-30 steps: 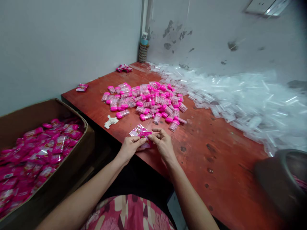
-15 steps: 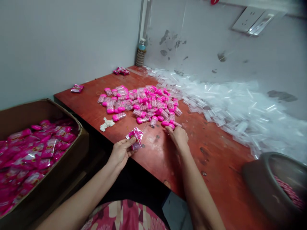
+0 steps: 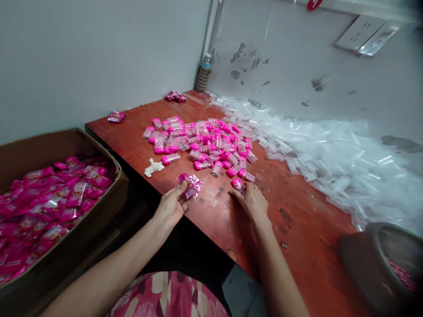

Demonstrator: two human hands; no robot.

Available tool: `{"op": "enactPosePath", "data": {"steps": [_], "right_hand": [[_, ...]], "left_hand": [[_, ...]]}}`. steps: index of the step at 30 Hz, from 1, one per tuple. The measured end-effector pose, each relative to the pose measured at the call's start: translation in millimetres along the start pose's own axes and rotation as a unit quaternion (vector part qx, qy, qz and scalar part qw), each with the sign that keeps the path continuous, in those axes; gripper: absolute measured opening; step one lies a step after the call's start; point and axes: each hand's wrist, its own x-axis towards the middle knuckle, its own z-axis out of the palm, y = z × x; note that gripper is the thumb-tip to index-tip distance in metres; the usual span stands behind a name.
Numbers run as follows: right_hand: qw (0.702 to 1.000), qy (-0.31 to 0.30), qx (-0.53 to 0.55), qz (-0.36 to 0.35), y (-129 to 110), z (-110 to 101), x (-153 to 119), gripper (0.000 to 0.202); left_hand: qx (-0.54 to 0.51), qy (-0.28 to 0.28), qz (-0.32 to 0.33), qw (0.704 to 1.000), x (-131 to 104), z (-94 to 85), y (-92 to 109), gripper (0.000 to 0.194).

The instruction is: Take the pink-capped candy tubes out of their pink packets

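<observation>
Between the thumb and fingers of my left hand (image 3: pixel 172 203) is a small pink printed packet (image 3: pixel 191 186), held over the table's front edge. My right hand (image 3: pixel 253 200) is closed round a small clear bottle with a pink cap (image 3: pixel 237 184), just in front of the pile. Many clear bottles with pink caps, filled with pink beads, form the pile (image 3: pixel 201 143) on the red table (image 3: pixel 280 193). A crumpled white scrap (image 3: pixel 153 167) lies left of the pile, near the edge.
A cardboard box (image 3: pixel 120 185) full of pink packets stands at the left. Clear plastic sleeves (image 3: pixel 330 149) are heaped along the right wall. A grey tub (image 3: pixel 366 259) with pink beads is at the lower right. A covered bottle (image 3: pixel 203 75) stands in the back corner.
My right hand has drawn back from the pile with a pink-capped bottle. The packet in my left hand has turned. The whole view has shifted slightly.
</observation>
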Motion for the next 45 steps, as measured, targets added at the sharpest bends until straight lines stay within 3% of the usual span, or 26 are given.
{"op": "enactPosePath", "data": {"steps": [6, 9, 10, 12, 15, 19, 25, 32, 34, 38, 40, 45], "right_hand": [[1.0, 0.016, -0.007, -0.025, -1, -2, -2, 0.037], [0.989, 0.01, 0.143, -0.044, -11, -4, -23, 0.03], [0.971, -0.011, 0.231, -0.052, -18, -3, -34, 0.031], [0.903, -0.091, 0.415, -0.059, -34, -1, -59, 0.033], [0.822, -0.166, 0.541, -0.059, -61, 4, -92, 0.032], [0.806, -0.159, 0.567, -0.065, -84, 11, -106, 0.03], [0.8, -0.134, 0.581, -0.065, -88, 20, -101, 0.028], [0.737, -0.17, 0.65, -0.068, -88, 29, -100, 0.026], [0.748, -0.15, 0.642, -0.07, -89, 30, -101, 0.026], [0.8, -0.093, 0.588, -0.075, -89, 29, -103, 0.024], [0.803, -0.09, 0.585, -0.074, -88, 27, -102, 0.024], [0.696, -0.2, 0.686, -0.065, -87, 25, -97, 0.028]], "left_hand": [[-0.025, 0.013, -0.002, 1.0, -2, 3.4, 0, 0.013], [-0.04, 0.022, -0.007, 0.999, 1, 4.2, -3, 0.017], [-0.042, 0.022, -0.01, 0.999, 3, 4.2, -5, 0.019], [-0.048, 0.015, -0.013, 0.999, 5, 3.9, -7, 0.022], [-0.057, 0.003, -0.017, 0.998, 7, 4.6, -9, 0.021], [-0.074, 0.0, -0.019, 0.997, 4, 7.1, -12, 0.017], [-0.044, -0.049, 0.015, 0.998, -4, 8.8, -17, 0.02], [0.074, -0.143, 0.015, 0.987, -14, 8.5, -12, 0.033], [0.102, -0.156, 0.007, 0.982, -14, 7.2, -13, 0.033], [0.137, -0.175, 0.01, 0.975, -12, 5.4, -13, 0.028], [0.161, -0.186, 0.007, 0.969, -11, 4.9, -11, 0.027], [0.227, -0.215, -0.001, 0.95, -10, 2.0, -8, 0.028]]}}
